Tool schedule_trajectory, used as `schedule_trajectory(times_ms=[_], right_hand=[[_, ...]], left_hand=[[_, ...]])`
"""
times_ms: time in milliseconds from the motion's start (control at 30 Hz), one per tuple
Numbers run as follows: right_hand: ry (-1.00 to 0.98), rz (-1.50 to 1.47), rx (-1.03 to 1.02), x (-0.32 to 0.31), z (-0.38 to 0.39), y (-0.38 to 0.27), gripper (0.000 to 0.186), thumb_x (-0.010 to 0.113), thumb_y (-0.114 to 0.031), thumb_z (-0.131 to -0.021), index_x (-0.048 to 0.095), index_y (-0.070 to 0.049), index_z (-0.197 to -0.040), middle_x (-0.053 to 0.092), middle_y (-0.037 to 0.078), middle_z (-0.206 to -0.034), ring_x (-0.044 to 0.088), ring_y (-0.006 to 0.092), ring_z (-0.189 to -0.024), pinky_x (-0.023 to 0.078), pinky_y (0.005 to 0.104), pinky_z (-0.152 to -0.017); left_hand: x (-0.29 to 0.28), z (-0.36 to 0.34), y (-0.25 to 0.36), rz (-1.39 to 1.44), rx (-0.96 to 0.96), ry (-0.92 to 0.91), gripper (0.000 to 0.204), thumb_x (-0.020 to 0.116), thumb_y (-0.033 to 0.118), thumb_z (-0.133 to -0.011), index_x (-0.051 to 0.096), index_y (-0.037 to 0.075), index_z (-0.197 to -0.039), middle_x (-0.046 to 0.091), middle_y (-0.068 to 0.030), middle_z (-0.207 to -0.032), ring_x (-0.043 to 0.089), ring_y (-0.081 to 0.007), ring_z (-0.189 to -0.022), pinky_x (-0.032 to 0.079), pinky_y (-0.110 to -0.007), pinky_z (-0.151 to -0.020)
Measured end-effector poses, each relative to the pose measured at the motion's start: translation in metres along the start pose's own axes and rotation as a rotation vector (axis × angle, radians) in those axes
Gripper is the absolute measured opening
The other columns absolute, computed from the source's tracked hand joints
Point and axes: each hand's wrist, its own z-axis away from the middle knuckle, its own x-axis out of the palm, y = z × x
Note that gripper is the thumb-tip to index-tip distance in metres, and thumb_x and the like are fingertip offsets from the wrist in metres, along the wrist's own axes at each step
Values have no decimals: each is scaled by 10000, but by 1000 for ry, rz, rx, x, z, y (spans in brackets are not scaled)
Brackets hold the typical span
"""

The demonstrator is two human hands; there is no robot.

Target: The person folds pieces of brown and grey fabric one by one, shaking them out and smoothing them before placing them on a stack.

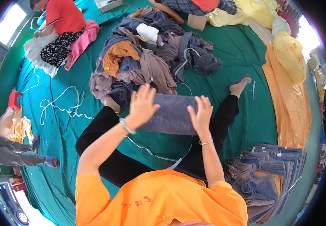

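A folded dark grey cloth [170,113] lies flat between my legs, in the middle of the view. My left hand [142,107] is at its left end, open with the fingers spread. My right hand [200,116] is at its right end, also open, palm down. I cannot tell if either hand presses on the cloth. A white cord [148,152] runs below it on the green floor sheet [57,132].
A heap of grey, brown and orange cloths [155,71] lies ahead. A stack of folded cloths [257,180] is at my right, yellow fabric [289,56] beyond. A person in red [63,22] sits back left; another person's legs [16,150] are at left, more [208,5] at the top.
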Motion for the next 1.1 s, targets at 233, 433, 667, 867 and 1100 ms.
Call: schedule_trajectory(times_ms=[233,433,667,867,1100], right_hand=[[-113,309,-36,31,30,11,640,494,-463,-824,337,-114,-1337,253,143,-1403,176,341,-1308,92,610,-1004],[-165,262,-38,26,29,9,616,503,-436,-826,362,-100,-1322,262,136,-1401,186,336,-1307,92,579,-1020],[-150,237,-90,29,24,5,628,556,-411,-795,379,-99,-1311,304,141,-1377,231,333,-1288,134,570,-1014],[-133,-68,46,19,16,24,548,621,-293,-779,443,-92,-1257,395,147,-1316,283,319,-1273,157,556,-1013],[-26,-515,-158,-36,-40,-51,576,657,-205,-766,423,-9,-1254,464,152,-1258,418,286,-1188,321,341,-982]], left_hand=[[61,-23,-53,74,-91,-39,838,492,588,-772,235,55,-1366,220,-212,-1401,217,-365,-1294,209,-551,-1001],[52,-125,-213,331,-700,500,973,716,343,-656,157,-67,-1339,265,-273,-1351,266,-380,-1262,263,-404,-1030],[64,-136,-272,296,-712,75,561,693,414,-650,588,45,-1059,467,-180,-1199,404,-337,-1135,344,-468,-915],[-54,-122,-119,1537,-72,0,246,582,143,-800,606,-43,-959,635,-33,-879,578,-97,-796,442,-243,-728],[-180,-40,-47,1415,142,14,307,601,91,-774,563,-43,-1047,626,-68,-980,584,-133,-901,446,-270,-812]])
